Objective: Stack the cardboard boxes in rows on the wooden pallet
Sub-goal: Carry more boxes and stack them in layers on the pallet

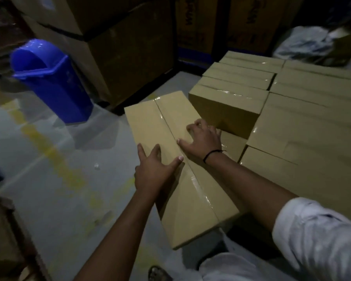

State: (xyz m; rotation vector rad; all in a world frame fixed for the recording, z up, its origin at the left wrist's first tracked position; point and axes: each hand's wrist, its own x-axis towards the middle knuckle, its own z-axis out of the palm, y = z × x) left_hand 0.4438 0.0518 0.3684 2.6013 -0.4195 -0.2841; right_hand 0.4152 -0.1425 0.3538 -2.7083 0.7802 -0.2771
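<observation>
Left grip (152, 169) lies flat on the near-left part of a long cardboard box (166, 126). Its fingers are straight and spread, the thumb stretched toward the taped seam, and it curls round nothing. Right grip (203, 138) rests on the same lid nearer its right edge, fingers splayed and a little bent with the tips on the cardboard. It clasps nothing either. So that's two hands on one box.

It's plain tan and closed, with shiny clear tape running down its length. It sits askew against the left side of the stacked boxes (304, 126), its near end jutting out toward the person. In that stack I count four narrow tops in the left row. The rows to the right blur together in the dim light.

One blue swing-lid bin (51, 82) stands on the pale glossy floor (49, 179), which carries a worn yellow line (54, 154). Large cartons (120, 47) wall off the back.
</observation>
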